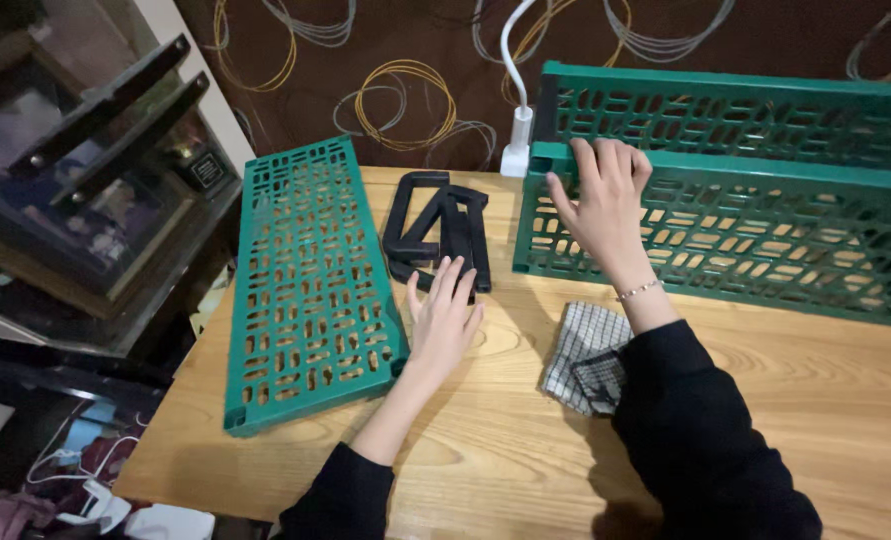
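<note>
Two hands, green shelf parts on wooden table point(765, 400).

Right hand point(605, 205): fingers curled over top edge of upright green panel point(725, 235), steadying it. Left hand point(445, 315): fingers spread flat, tips touching black frame pieces point(440, 230). Flat green panel point(310, 280) lies left. Checked cloth point(580, 355) by right wrist. Step judged: assembly; joining calls for a firm grip.

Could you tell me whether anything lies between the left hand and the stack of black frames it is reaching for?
Nothing visible does. The left hand lies on the wooden table with its fingertips already at the black frames; whether they touch is unclear.
</note>
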